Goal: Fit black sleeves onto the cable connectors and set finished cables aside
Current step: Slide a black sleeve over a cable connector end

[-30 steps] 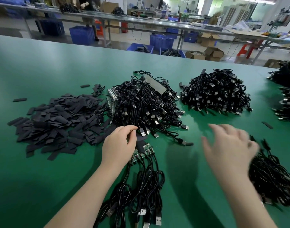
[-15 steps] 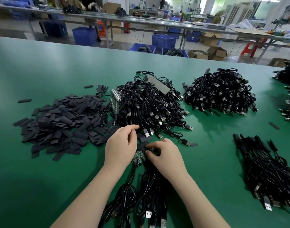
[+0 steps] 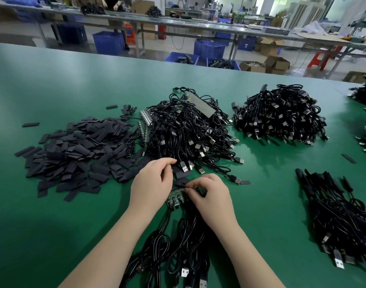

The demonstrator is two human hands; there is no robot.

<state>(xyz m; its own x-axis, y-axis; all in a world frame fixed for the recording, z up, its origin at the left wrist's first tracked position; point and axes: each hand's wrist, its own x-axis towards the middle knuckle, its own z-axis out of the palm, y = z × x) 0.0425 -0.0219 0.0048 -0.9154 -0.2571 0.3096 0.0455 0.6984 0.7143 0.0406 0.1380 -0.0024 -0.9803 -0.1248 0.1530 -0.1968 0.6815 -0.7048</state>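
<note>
Both hands meet at the near middle of the green counter (image 3: 53, 84). The left hand (image 3: 151, 187) has its fingers curled, thumb and forefinger pinching a flat black sleeve (image 3: 179, 173) just in front of the big cable heap. The right hand (image 3: 211, 194) is curled as well, its fingertips pinching at a connector on the small green circuit boards (image 3: 174, 199) that end a bundle of black cables (image 3: 178, 246); that bundle runs back between the forearms, its USB plugs lying at the near edge. A second sleeve lies between the two hands, touching the boards.

To the left spreads a loose pile of black sleeves (image 3: 74, 154), with a few strays apart from it. Directly beyond the hands rises a tangled heap of cables (image 3: 188, 132) with a strip of grey card on top. Further right sits a second cable heap (image 3: 279, 117), and on the near right lies a flatter bundle of cables (image 3: 340, 221), well apart from the hands. Behind the counter stand long benches, blue crates and cardboard boxes.
</note>
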